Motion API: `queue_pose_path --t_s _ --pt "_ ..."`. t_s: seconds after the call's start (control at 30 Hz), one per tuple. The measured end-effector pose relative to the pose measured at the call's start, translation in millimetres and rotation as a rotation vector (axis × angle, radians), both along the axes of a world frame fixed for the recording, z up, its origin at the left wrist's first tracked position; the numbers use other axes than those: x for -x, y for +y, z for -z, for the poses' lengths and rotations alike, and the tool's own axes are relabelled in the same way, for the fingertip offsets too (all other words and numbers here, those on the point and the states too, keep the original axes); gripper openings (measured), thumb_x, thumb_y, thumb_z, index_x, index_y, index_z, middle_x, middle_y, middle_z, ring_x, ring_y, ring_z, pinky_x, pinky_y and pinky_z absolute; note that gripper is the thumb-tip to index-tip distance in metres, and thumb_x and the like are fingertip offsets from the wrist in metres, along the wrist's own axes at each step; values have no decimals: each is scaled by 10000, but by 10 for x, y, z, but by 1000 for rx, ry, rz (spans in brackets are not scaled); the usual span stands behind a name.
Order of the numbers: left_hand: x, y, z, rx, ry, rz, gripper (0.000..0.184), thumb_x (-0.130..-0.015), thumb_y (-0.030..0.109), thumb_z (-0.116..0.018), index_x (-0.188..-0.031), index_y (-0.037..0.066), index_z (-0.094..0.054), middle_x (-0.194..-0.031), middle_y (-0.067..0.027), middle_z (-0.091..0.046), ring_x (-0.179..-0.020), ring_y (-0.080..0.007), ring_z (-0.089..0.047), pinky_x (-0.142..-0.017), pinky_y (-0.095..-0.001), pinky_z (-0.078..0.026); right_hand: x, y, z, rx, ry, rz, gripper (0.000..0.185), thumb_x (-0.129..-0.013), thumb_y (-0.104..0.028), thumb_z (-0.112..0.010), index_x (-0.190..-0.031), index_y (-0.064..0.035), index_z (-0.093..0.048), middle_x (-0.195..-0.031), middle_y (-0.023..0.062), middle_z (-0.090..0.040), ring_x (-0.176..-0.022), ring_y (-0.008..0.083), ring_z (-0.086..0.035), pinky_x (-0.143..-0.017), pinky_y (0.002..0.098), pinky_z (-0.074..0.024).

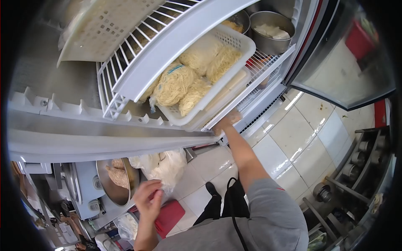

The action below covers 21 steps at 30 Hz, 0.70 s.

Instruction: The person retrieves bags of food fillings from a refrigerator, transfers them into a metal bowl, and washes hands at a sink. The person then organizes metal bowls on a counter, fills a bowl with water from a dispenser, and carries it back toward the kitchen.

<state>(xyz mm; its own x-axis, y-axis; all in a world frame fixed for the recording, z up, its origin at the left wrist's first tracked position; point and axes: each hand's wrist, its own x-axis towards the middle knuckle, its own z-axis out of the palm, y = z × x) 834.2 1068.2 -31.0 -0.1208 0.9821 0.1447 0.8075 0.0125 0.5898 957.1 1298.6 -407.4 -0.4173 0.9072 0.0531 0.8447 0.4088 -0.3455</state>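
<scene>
My right hand [226,120] reaches into the lower part of the fridge, at the front edge of a wire shelf [261,81]. The shelf partly covers its fingers, so any grip is hidden. Above it, a white perforated basket [184,120] holds several plastic bags of pale noodles [173,85]. Under the basket lies a flat, pale container [224,98]. My left hand [147,201] hangs below the fridge door edge with loosely bent fingers, thumb apart, and nothing visible in it. Close by are a whitish plastic bag [167,167] and a metal bowl [124,196] with pinkish minced meat [117,175].
Metal pots, one with white pieces [272,32], stand on the shelf's right. A tilted perforated basket [98,33] is at upper left. The glass door [343,62] stands open over the tiled floor [293,125]. A stove [347,175] is at right, a red board [171,215] at lower left.
</scene>
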Motion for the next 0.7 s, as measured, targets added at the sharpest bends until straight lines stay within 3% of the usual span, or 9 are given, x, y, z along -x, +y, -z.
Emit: queue_pose_path --t_s 0.07,0.13,0.2,0.27,0.4,0.47,0.53,0.6,0.7 --pt "-64 -4 129 16 -117 133 143 -627 -3 -575 -770 -8 -582 -812 -130 -589 -749 -219 -577 -662 -274 -449 -196 80 -140 -42 -31 -102 570 -691 -397 -548 -1170 -109 -435 -1154 115 -473 -979 237 -511 -803 359 -418" --pt "-87 -27 395 203 -434 134 141 -681 25 -586 -820 2 -581 -858 -113 -586 -772 -189 -574 -676 -270 -444 -471 142 -237 889 343 -14 546 -628 -290 -645 -1104 -69 -492 -1025 126 -544 -855 202 -552 -688 324 -460" --pt "-154 -29 787 474 -816 67 214 -749 108 -571 -934 4 -539 -922 -110 -570 -807 -174 -561 -703 -273 -441 -811 -118 -452 1046 684 208 435 -596 -159 -673 -991 -21 -554 -866 79 -583 -773 163 -552 -581 254 -456" --pt "-281 63 1244 734 -1079 -21 359 -794 236 -541 -1058 5 -464 -983 -117 -543 -852 -175 -546 -740 -282 -434 -1262 -422 -867 1316 1040 361 400 -627 -132 -657 -987 1 -545 -876 69 -580 -786 165 -555 -605 245 -457" --pt "-721 213 2041 1194 -1382 -237 642 -772 434 -522 -1192 -7 -319 -1138 -147 -436 -1028 -230 -454 -844 -343 -383 -1843 -1184 -1471 1267 1325 477 313 -708 -127 -599 -964 43 -542 -818 64 -569 -725 137 -543 -614 249 -448" --pt "-1012 274 2036 1336 -1740 -294 670 -772 441 -512 -1213 -7 -281 -1203 -151 -380 -1110 -247 -382 -900 -379 -329 -2014 -1546 -1901 1182 1583 443 429 -685 -121 -630 -1038 75 -484 -976 116 -556 -883 189 -549 -806 294 -429" --pt "-1269 252 1861 1360 -1969 -184 638 -786 417 -496 -1217 1 -277 -1229 -150 -360 -1139 -248 -352 -927 -395 -296 -2088 -1905 -2325 1126 1553 465 390 -689 -109 -629 -1015 67 -506 -945 100 -565 -870 170 -539 -781 276 -423" --pt "-1439 141 1595 944 -2110 180 578 -791 321 -512 -1213 4 -277 -1229 -123 -368 -1141 -240 -349 -961 -404 -236 -2126 -2160 -2615 1060 1537 483 351 -694 -97 -628 -991 60 -528 -913 83 -573 -857 152 -529 -756 258 -417" --pt "-1280 -109 1290 947 -2075 226 522 -775 222 -537 -1195 12 -311 -1196 -98 -409 -1120 -234 -371 -961 -403 -230 -2145 -2477 -2922 934 1140 240 416 -668 -121 -658 -1043 3 -526 -939 52 -573 -862 125 -520 -767 255 -400"
